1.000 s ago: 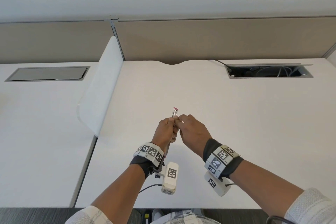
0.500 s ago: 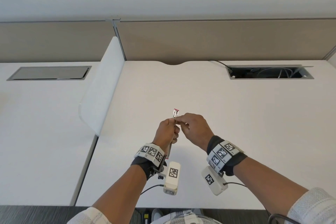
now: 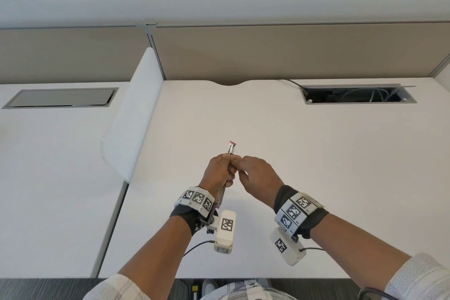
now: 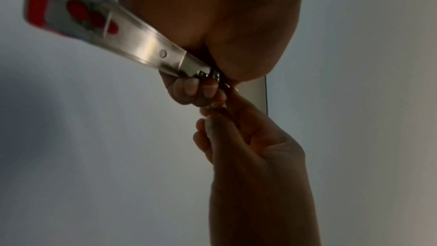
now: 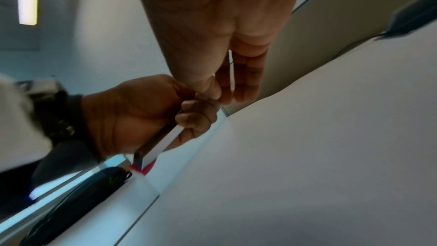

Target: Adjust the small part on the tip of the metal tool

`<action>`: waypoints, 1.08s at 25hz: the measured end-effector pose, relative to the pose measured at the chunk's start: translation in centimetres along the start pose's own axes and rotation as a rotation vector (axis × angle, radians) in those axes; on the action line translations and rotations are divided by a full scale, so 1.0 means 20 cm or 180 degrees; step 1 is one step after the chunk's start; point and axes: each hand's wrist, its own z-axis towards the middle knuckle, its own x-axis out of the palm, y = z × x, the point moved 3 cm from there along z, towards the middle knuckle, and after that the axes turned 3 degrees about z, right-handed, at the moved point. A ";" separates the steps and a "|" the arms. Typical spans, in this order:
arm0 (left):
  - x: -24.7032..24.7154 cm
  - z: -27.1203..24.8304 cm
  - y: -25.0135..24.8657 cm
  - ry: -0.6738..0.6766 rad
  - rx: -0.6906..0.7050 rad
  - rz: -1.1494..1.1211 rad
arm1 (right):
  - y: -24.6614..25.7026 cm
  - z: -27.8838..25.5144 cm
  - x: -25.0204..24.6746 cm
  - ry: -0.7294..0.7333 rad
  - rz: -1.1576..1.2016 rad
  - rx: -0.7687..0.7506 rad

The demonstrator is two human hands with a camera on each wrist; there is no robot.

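Above the white desk (image 3: pixel 316 153), my left hand (image 3: pixel 219 173) grips a slim metal tool with red trim (image 3: pixel 232 148) round its middle and holds it upright. It looks like a stapler. Its metal top sticks out above the fist and its red lower end shows by the wrist. My right hand (image 3: pixel 255 175) pinches the tool just above the left fist with thumb and forefinger. In the left wrist view the tool (image 4: pixel 132 44) runs under the left palm (image 4: pixel 212 16), and the right hand (image 4: pixel 248 147) reaches its far end. The right wrist view shows the right hand (image 5: pixel 212 25), the left hand (image 5: pixel 132 115) and the tool (image 5: pixel 156 141).
A white divider panel (image 3: pixel 131 117) stands to the left between two desks. An open cable tray (image 3: pixel 358 95) with wires lies at the back right, a closed hatch (image 3: pixel 63 97) at the back left. A beige partition (image 3: pixel 267 53) runs along the back.
The right hand has shifted its fingers slightly on the tool's upper part and its wrist has swung a little to the right. The left hand holds the tool where it was.
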 end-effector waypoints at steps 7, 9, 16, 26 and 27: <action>0.00 0.00 0.00 0.0025 0.0014 0.0145 | -0.01 0.04 0.01 0.0215 -0.0400 0.0263; 0.00 0.00 0.00 0.0057 -0.0030 0.0105 | -0.02 0.05 -0.02 0.0173 -0.0255 0.0255; 0.00 0.01 0.02 0.0178 -0.0159 -0.0042 | -0.08 0.10 -0.05 -0.0100 0.0775 0.0447; 0.00 0.02 0.01 0.0077 -0.0096 -0.0077 | -0.04 0.09 -0.03 -0.0474 0.0855 0.0438; 0.00 0.02 0.00 0.0052 -0.0081 -0.0126 | -0.02 0.09 -0.02 -0.0275 0.0392 0.0289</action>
